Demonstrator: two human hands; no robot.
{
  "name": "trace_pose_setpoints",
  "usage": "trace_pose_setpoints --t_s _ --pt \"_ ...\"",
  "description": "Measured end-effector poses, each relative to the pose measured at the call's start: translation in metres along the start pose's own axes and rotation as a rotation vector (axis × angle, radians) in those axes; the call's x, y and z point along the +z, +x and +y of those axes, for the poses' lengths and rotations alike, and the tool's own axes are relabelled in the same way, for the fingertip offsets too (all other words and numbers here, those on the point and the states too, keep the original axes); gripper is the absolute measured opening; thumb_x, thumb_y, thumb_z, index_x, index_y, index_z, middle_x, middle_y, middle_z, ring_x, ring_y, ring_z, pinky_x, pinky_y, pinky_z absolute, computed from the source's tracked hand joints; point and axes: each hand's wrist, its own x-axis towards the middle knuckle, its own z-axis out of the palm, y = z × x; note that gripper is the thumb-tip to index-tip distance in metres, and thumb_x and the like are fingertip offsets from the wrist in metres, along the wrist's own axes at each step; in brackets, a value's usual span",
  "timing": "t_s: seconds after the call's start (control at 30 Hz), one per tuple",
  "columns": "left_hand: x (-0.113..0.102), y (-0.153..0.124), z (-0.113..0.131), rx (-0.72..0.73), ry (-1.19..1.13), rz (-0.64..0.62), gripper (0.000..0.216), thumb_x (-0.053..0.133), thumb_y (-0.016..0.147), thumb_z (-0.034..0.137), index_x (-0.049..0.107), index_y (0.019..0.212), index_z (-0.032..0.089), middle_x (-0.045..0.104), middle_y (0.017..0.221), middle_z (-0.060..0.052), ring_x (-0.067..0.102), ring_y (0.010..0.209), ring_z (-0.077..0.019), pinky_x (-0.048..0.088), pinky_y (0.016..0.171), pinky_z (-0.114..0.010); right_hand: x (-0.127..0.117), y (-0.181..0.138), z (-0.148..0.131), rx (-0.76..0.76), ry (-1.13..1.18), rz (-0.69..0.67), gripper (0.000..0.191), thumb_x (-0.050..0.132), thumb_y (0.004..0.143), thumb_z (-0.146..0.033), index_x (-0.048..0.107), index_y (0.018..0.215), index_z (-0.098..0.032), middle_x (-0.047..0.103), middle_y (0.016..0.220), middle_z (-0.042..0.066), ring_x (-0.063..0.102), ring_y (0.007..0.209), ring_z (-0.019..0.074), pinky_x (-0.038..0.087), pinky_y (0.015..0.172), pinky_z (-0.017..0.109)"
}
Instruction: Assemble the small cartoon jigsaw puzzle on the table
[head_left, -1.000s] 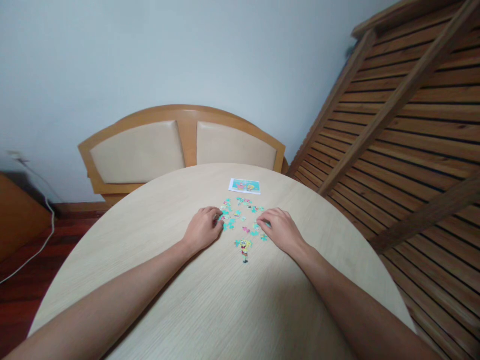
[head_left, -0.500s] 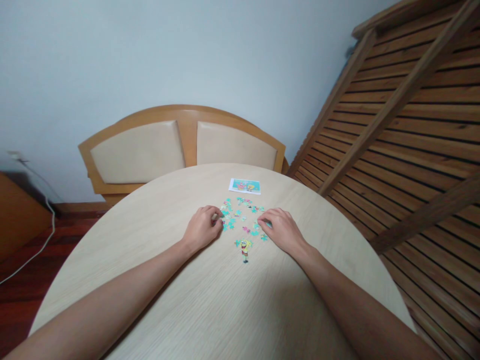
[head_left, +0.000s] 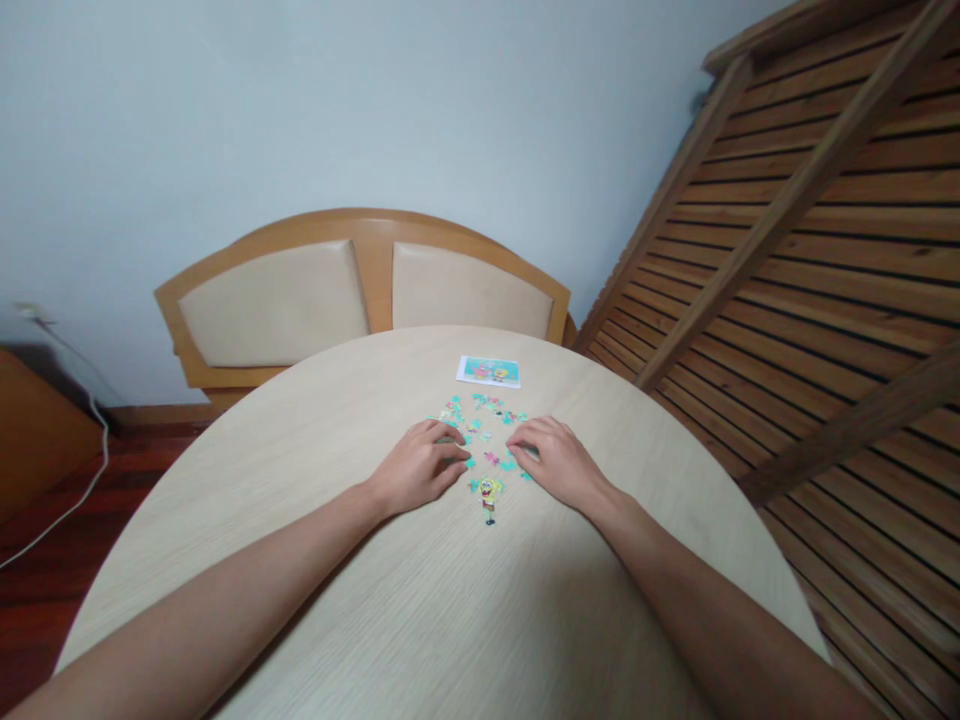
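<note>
A round pale wood-grain table (head_left: 450, 620) is set before a cushioned wooden bench (head_left: 360, 290) and a leaning slatted wooden frame (head_left: 825, 250). Small turquoise puzzle pieces (head_left: 491, 408) are scattered at the table's middle. The left hand (head_left: 420, 468) is laid flat over their left edge, nothing clasped. The right hand (head_left: 555, 462) is rested with bent fingertips on the right-hand pieces; whether one is pinched cannot be told. Since the earlier frame, the left fingers have been uncurled and slid inward.

L hand (head_left: 420, 468) flat, R hand (head_left: 556, 462) curled — both on puzzle pcs (head_left: 491, 404), round table (head_left: 450, 620).

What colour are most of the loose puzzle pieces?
The puzzle pieces are mostly teal, clearest in the head view.
</note>
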Motion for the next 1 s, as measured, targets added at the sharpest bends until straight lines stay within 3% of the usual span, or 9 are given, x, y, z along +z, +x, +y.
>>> trace_pose_setpoints --t_s 0.17,0.37,0.53,0.67,0.87,1.0 --pt "-0.007 0.001 0.009 0.082 -0.048 -0.013 0.024 0.051 0.097 0.026 0.070 0.111 0.021 0.069 0.106 -0.008 0.062 0.100 -0.0230 0.048 0.091 -0.040 -0.004 -0.003 -0.005 -0.196 0.096 -0.093 0.021 0.058 0.094 -0.016 0.071 0.108 -0.025 0.072 0.110 0.005 0.060 0.111 0.0227 0.046 0.097 0.042" --pt "-0.015 0.000 0.019 0.334 -0.145 -0.146 0.024 0.053 0.097 0.028 0.068 0.115 0.023 0.070 0.112 -0.007 0.064 0.104 -0.0214 0.046 0.097 -0.038 -0.014 -0.006 0.015 -0.114 0.124 -0.037 0.018 0.060 0.094 -0.023 0.067 0.111 -0.022 0.071 0.113 0.007 0.060 0.110 0.0233 0.047 0.098 0.041" --pt "-0.015 0.000 0.019 0.231 -0.097 -0.110 0.026 0.048 0.099 0.028 0.069 0.112 0.022 0.071 0.112 -0.007 0.065 0.104 -0.0212 0.049 0.096 -0.038 -0.028 -0.008 0.029 0.038 0.049 -0.012 0.010 0.061 0.091 -0.021 0.070 0.094 -0.021 0.073 0.098 0.006 0.063 0.097 0.0231 0.047 0.091 0.039" --pt "-0.016 0.000 0.020 0.317 -0.136 -0.152 0.026 0.048 0.098 0.028 0.069 0.114 0.024 0.072 0.111 -0.007 0.065 0.103 -0.0206 0.049 0.095 -0.037 -0.037 -0.010 0.029 0.042 0.028 -0.094 0.009 0.067 0.087 -0.027 0.072 0.082 -0.022 0.071 0.090 0.005 0.062 0.092 0.0226 0.046 0.087 0.036" --pt "-0.018 0.000 0.023 0.351 -0.156 -0.156 0.024 0.046 0.099 0.025 0.069 0.102 0.023 0.074 0.098 -0.005 0.066 0.099 -0.0197 0.049 0.093 -0.035 -0.039 -0.013 0.025 0.004 0.084 -0.175 0.010 0.074 0.083 -0.033 0.073 0.083 -0.023 0.070 0.086 0.003 0.063 0.090 0.0217 0.047 0.084 0.034" --pt "-0.017 -0.001 0.020 0.274 -0.104 -0.138 0.027 0.042 0.101 0.026 0.069 0.105 0.021 0.073 0.104 -0.006 0.065 0.100 -0.0203 0.049 0.093 -0.037 -0.040 -0.013 0.028 0.055 0.086 -0.177 0.014 0.074 0.083 -0.034 0.073 0.088 -0.021 0.072 0.092 0.004 0.064 0.091 0.0222 0.048 0.085 0.035"
